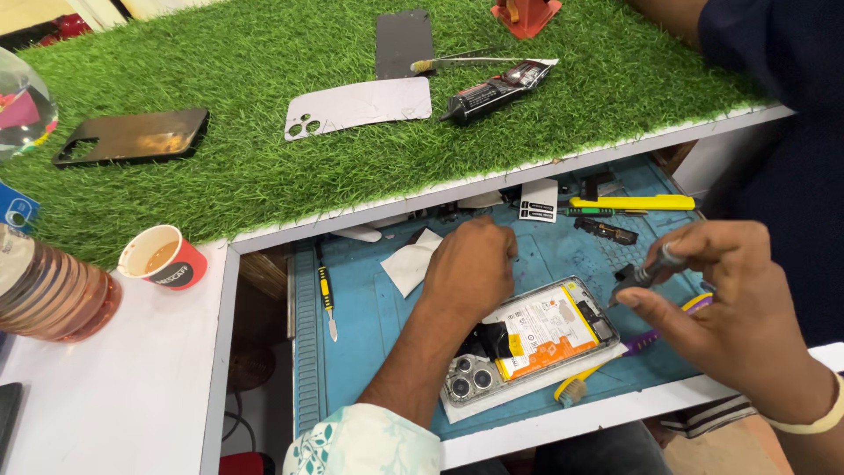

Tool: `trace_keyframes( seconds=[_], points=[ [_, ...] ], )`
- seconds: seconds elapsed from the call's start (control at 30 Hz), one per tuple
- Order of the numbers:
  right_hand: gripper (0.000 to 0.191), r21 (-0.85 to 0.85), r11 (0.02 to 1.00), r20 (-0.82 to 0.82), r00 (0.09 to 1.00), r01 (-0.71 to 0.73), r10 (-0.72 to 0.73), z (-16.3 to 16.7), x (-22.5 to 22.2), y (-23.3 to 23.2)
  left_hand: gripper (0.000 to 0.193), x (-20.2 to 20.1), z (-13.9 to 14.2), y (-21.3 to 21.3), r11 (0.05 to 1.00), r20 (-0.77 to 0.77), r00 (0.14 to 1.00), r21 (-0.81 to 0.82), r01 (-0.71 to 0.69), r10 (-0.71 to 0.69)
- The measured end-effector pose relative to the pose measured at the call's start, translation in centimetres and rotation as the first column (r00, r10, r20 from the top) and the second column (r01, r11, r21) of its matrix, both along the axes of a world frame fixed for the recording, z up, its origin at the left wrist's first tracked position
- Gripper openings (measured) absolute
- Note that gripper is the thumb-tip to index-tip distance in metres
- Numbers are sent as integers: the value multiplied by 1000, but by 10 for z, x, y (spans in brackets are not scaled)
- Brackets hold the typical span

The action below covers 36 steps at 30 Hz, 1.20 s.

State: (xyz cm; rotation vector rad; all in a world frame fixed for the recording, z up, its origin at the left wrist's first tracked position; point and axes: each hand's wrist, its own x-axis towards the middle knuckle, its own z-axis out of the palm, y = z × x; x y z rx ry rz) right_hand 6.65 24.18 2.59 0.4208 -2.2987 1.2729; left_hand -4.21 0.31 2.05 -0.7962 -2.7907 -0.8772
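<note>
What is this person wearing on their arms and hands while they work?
Both hands are bare, with no gloves. The left hand comes out of a short, pale mint sleeve printed with a dark green leaf pattern. The right hand has a cream-coloured band around its wrist; no sleeve shows on that forearm.

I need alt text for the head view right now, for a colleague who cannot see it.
An opened smartphone with exposed battery lies on a blue work mat; the left hand rests at its top edge, and the right hand holds a small dark screwdriver at its right end. Behind, a green artificial-grass shelf carries a pale phone back cover and a black glue tube.
</note>
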Motion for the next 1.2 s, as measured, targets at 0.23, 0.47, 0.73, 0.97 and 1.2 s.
trace_keyframes(
  seconds=[0.23, 0.47, 0.73, 0.97, 1.2],
  points=[
    [53, -44, 998, 115, 992, -40, 45, 6, -1, 1, 9, -4, -5, 0, 999, -40, 998, -32, 40, -41],
    [58, 84, 996, 99, 995, -10, 2, 12, 2, 2, 6, -1, -4, 5, 991, -163, 986, -133, 19, -41],
    [69, 198, 978, 39, 997, 63, -72, 18, 10, -1, 7, 7, 1, 11, 960, -381, 919, -279, -8, -104],
    [62, 288, 954, 47, 993, 87, -105, 28, 15, -4, 12, 12, 2, 10, 951, -374, 918, -310, 13, -135],
    [66, 261, 950, 2, 984, 171, -178, 21, 12, -2, 10, 9, 3, 10, 987, -430, 898, -163, 18, -87]
  ],
)
